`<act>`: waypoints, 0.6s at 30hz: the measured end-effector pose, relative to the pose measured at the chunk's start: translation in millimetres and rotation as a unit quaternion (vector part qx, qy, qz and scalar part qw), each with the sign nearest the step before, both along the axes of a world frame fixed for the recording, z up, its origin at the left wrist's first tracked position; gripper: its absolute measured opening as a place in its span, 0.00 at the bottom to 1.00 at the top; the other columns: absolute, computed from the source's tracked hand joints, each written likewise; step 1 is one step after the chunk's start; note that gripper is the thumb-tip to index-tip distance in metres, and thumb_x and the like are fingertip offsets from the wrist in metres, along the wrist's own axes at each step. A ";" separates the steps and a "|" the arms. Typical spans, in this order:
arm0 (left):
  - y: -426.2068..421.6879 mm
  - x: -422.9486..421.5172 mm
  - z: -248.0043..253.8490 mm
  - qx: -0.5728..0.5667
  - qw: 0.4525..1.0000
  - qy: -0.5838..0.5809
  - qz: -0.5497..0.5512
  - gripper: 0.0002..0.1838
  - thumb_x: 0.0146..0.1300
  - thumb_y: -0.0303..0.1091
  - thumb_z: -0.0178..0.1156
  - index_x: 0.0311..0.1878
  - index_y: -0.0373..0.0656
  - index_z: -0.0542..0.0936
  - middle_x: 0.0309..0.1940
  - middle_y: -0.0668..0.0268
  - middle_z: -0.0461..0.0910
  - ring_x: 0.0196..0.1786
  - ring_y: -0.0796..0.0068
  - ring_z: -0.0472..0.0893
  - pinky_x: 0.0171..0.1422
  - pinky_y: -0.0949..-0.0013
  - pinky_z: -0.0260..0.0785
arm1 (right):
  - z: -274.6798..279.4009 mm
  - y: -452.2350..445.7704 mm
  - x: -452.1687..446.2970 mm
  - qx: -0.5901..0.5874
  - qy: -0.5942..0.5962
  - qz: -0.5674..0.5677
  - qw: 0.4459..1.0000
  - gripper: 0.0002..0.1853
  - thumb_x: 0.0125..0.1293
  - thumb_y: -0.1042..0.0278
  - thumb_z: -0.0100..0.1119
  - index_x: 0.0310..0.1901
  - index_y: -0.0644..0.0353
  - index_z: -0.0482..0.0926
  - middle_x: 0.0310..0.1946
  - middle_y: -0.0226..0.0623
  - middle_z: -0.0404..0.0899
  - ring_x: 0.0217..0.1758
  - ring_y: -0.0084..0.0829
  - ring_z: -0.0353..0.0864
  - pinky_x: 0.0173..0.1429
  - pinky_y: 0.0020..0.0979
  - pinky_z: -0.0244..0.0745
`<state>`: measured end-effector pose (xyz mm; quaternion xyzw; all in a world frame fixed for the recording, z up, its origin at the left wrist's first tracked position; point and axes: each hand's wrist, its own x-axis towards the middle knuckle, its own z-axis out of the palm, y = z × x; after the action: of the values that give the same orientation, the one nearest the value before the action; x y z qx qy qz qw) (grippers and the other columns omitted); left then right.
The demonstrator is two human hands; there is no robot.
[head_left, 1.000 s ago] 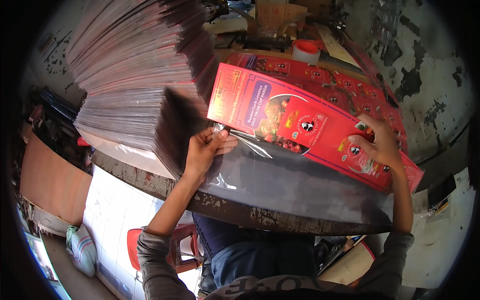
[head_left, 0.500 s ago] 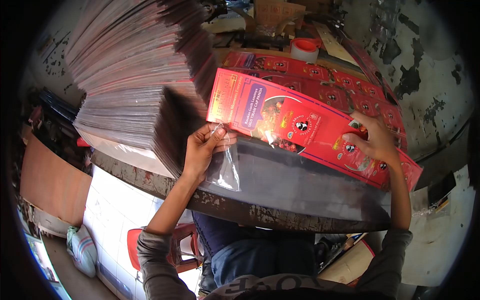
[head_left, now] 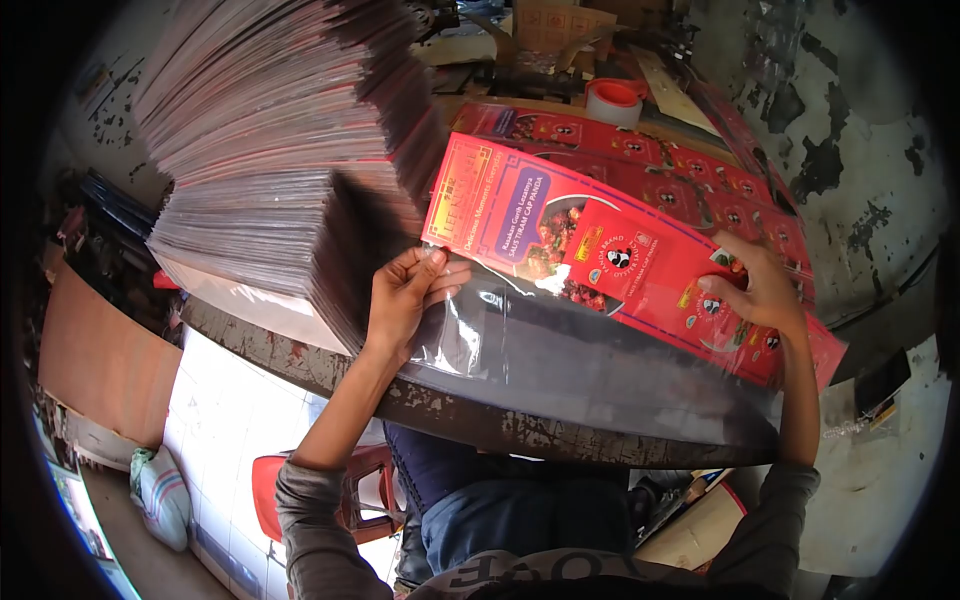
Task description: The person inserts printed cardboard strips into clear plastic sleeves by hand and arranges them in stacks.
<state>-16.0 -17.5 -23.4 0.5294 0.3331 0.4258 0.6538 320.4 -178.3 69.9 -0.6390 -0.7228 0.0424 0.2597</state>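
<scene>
A long red printed card [head_left: 600, 240] with panda logos and food pictures lies tilted in front of me, its left end higher than its right. My right hand [head_left: 755, 290] grips the card toward its right end, with the thumb on the printed face. My left hand [head_left: 415, 290] pinches the edge of a clear plastic sleeve [head_left: 465, 335] just below the card's lower left corner. Glossy film hangs from those fingers and spreads right along the card's lower edge. How far the card sits inside the sleeve I cannot tell.
Tall stacks of sleeved cards [head_left: 250, 215] rise on the left of the dark worn table [head_left: 620, 425]. More red cards [head_left: 690, 190] lie behind the held one, near a red and white tape roll [head_left: 614, 100]. A red stool [head_left: 270, 495] stands below.
The card's left end has moved slightly right. The clear film by my left hand now spreads wider to the right, while both hands stay in nearly the same place.
</scene>
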 end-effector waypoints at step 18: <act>-8.1 1.8 4.3 0.022 0.999 0.033 -0.015 0.13 0.68 0.36 0.52 0.44 0.35 0.77 0.39 0.58 0.82 0.42 0.75 0.82 0.44 0.78 0.73 | -38.6 70.0 -62.7 0.052 0.008 -0.050 0.997 0.30 0.57 0.40 0.59 0.47 0.62 0.75 0.19 0.48 0.77 0.26 0.48 0.81 0.31 0.43 0.74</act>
<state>-14.2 -25.6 -19.1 0.5622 0.3377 0.4055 0.6368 257.7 -108.3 31.3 -0.6593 -0.6893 -0.0030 0.3003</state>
